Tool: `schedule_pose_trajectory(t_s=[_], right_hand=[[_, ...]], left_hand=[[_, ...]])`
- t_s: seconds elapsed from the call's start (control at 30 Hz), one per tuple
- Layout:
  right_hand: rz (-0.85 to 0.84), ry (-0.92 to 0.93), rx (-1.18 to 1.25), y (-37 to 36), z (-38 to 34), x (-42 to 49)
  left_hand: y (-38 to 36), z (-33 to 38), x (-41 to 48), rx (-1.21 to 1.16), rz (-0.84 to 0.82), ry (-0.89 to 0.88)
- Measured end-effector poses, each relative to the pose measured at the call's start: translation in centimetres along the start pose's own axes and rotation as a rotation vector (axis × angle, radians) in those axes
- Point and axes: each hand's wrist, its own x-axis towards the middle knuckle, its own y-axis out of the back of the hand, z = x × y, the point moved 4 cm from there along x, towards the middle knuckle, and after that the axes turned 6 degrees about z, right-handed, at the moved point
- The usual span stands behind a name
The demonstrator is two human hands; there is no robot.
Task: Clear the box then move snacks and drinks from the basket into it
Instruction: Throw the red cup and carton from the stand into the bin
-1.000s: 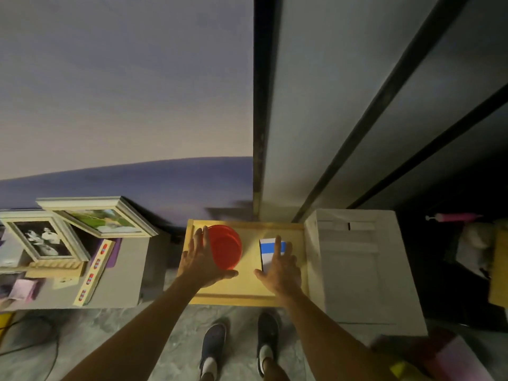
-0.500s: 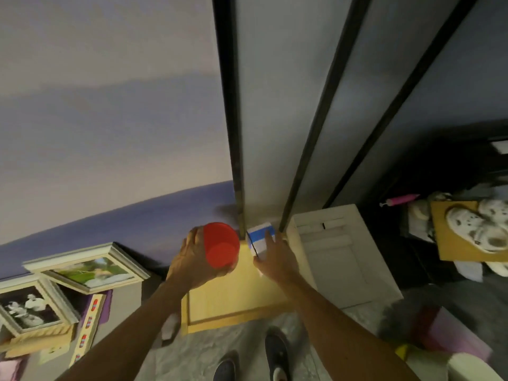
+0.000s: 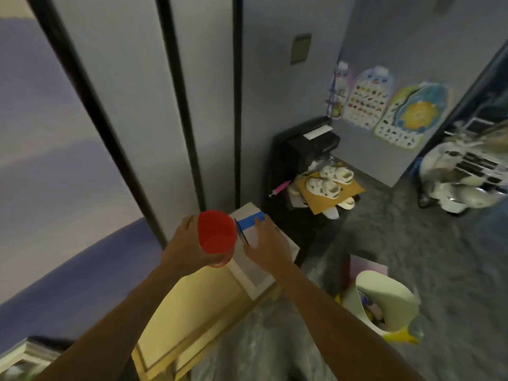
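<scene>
Head view shows the clearing step: left hand [image 3: 189,243] fingers curl round the red cup [image 3: 217,233], right hand [image 3: 268,243] fingers clamp a blue-and-white carton [image 3: 248,222], both above the yellow box [image 3: 192,306] at its far end. Next, probably: set them aside, then turn to the basket [image 3: 384,295], near right.

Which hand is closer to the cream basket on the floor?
Right. The right hand, holding a small box, is left of the basket; the left hand, gripping a red cup, is farther left.

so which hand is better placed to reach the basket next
Right, likely: the basket sits on the floor to that side. Both are full: right hand holds the blue-white pack, left hand the red cups.
</scene>
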Motion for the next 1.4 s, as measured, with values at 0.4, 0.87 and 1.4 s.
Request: schedule_pose_trajectory(t_s=[0.4, 0.87, 1.4], right_hand=[[0.182, -0.358, -0.072, 16.5, 27.6, -9.6], [0.303, -0.700, -0.073, 22.7, 50.5, -15.4], [0.107, -0.857, -0.002, 4.0, 66.0, -9.6]], left_hand=[[-20.6, 24.2, 0.3, 0.038, -0.233, -0.261], [-39.7, 40.5, 0.6, -0.012, -0.391, -0.414], [-64.8, 32.4, 6.1, 0.154, -0.590, -0.312]])
